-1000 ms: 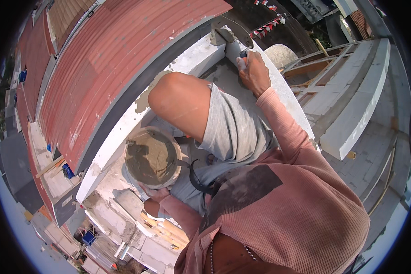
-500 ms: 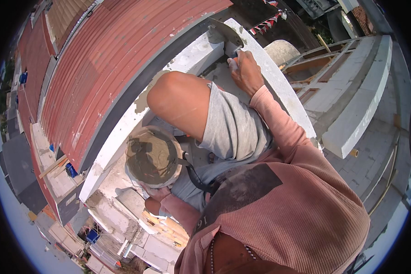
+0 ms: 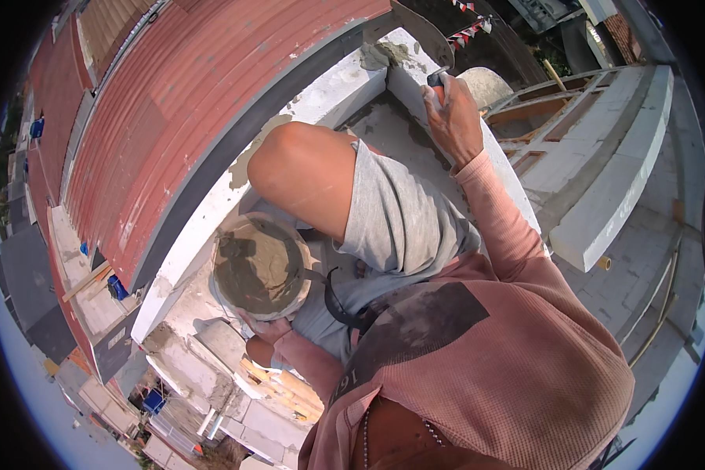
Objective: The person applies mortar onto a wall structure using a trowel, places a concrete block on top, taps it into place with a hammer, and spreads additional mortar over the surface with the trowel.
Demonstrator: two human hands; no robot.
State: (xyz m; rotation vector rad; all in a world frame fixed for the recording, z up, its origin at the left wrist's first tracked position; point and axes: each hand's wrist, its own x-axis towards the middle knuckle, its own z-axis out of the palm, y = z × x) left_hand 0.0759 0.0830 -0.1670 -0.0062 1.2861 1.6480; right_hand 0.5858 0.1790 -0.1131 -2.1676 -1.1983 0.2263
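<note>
My right hand (image 3: 454, 117) is closed around the handle of a trowel (image 3: 424, 31), whose broad grey blade is raised beyond the corner of the white block wall (image 3: 415, 66). Fresh grey mortar (image 3: 385, 53) lies on top of that corner, beside the blade. Low on the left, my left hand (image 3: 268, 329) grips the near side of a round bucket (image 3: 299, 301); part of its fingers is hidden against the bucket. Wet grey mortar (image 3: 262, 262) fills much of the bucket, with a shadow across it. A dark strap-like handle (image 3: 335, 301) hangs from the bucket's right side.
My bent knee (image 3: 298, 168) rises between the bucket and the wall corner. A red corrugated roof (image 3: 211, 110) runs along the left, beyond the wall. Wood pieces (image 3: 290, 388) and blocks lie at lower left. To the right, a curved white ledge (image 3: 619, 204) stands above a lower level.
My right hand has moved right with the trowel, and the blade has lifted off the wall's corner, showing the mortar there. My left hand stays at the bucket.
</note>
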